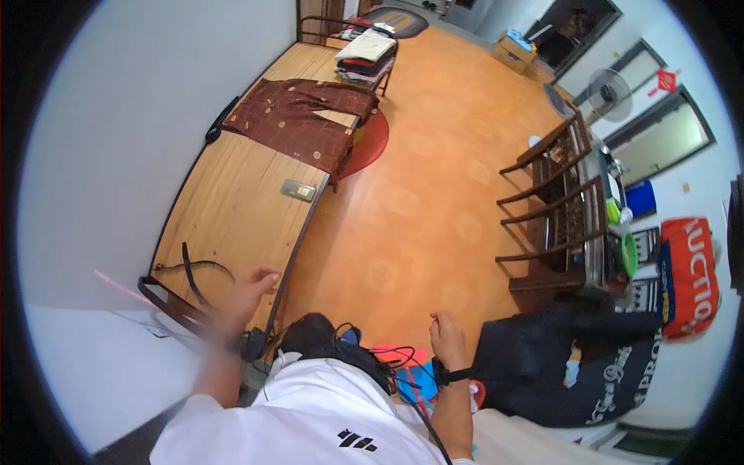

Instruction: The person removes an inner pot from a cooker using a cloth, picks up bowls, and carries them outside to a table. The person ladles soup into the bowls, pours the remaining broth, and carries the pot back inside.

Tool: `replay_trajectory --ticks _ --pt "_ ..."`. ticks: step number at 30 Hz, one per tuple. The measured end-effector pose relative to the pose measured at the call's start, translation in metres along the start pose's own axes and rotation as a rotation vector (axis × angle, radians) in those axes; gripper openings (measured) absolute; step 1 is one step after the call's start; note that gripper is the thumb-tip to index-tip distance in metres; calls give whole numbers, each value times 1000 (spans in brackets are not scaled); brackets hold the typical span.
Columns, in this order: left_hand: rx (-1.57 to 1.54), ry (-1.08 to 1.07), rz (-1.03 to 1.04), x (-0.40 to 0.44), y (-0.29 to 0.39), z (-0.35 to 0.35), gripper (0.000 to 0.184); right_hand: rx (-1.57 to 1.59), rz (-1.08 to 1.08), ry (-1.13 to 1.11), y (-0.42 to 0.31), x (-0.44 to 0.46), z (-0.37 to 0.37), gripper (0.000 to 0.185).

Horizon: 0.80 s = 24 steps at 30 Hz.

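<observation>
My left hand [252, 298] hovers over the near end of the wooden bed board [225, 182], slightly blurred, with its fingers loosely stretched and nothing in them. Just beyond it a black strap [190, 275] lies curved on the board. My right hand [448, 339] is held up in front of my body, fingers loosely bent and holding nothing. A black garment with white lettering [542, 364] hangs to the right of that hand. Further along the board, brown patterned shorts [298, 116] are spread flat, and a phone-like grey object [298, 190] lies near the edge.
At the board's far end is a stack of folded clothes [366, 56]. Wooden chairs [554, 209] line a table on the right, with a fan [609, 94] behind. A cardboard box [514, 53] stands far back on the orange floor [434, 170]. Black cables [403, 356] run by my body.
</observation>
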<state>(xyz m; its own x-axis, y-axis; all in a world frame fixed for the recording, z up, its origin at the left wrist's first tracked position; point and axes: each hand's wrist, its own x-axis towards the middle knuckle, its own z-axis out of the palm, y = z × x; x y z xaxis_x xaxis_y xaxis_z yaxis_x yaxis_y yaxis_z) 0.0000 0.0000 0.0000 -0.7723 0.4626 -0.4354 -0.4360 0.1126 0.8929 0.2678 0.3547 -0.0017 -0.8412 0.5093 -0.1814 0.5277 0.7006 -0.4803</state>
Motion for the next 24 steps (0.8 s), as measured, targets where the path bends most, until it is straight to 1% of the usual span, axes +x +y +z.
replay_trajectory --ticks 2,3,5,6,9,11,12,15,16,17,18,19,20,21,23,24 --pt "25 -9 -5 1 5 3 21 72 -20 34 -3 4 -3 20" --pt "-10 -38 -37 75 18 48 21 22 2 19 27 74 -33 20" --pt "-12 -84 -25 132 34 68 20 -5 6 52 49 112 -31 20" --pt "32 -90 -37 166 41 71 19 3 43 43 56 133 -24 20" --pt "57 -172 16 269 74 113 17 -41 192 9 95 186 -23 21" --pt "-8 -199 31 332 97 144 13 -85 333 -36 112 206 -32 22" --pt "-27 -222 56 366 117 158 11 -99 370 -50 118 217 -40 22" --pt "-29 -334 92 442 186 207 15 -80 496 -48 133 256 -62 23" --pt "50 -342 95 470 203 224 20 -47 546 -34 135 267 -70 24" --pt "66 -354 99 495 215 237 21 -14 596 -14 135 281 -74 24" --pt "80 -369 109 519 227 250 23 89 593 76 133 293 -78 24" --pt "92 -387 124 543 240 267 24 87 637 80 140 304 -74 23" --pt "104 -361 160 559 256 287 28 84 677 91 153 317 -66 22" --pt "161 -362 178 581 257 300 29 76 719 106 165 333 -63 22" --pt "252 -366 202 623 264 317 32 59 661 42 189 376 -56 18" --pt "204 -303 86 633 273 334 32 47 627 7 206 397 -50 17"
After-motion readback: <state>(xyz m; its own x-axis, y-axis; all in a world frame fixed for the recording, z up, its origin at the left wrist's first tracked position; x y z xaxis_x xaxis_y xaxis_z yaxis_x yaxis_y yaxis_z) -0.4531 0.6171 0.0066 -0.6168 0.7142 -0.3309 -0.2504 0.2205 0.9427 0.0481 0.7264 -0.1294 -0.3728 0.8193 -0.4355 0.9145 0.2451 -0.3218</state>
